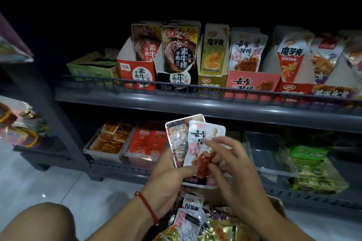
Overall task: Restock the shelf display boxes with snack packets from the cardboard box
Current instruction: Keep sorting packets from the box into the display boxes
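Observation:
My left hand (172, 170) grips a small stack of snack packets; the front one is a white packet (199, 139) with red meat printed on it, and a shiny packet (176, 141) stands behind it. My right hand (229, 162) pinches the front packet's lower right part with thumb and fingers. Below both hands lies the cardboard box (276, 204) with several loose packets (192, 221). On the upper shelf stands a matching pink display box (252, 82) with the same white packets (244, 53) upright in it.
Other display boxes line the upper shelf: red (137, 72), black (176, 78), yellow (211, 82), red-purple (313, 90), and a green box (92, 66) at the left. Clear trays (105, 152) of snacks fill the lower shelf. A grey rail (195, 89) fronts the upper shelf. A knee (37, 221) shows bottom left.

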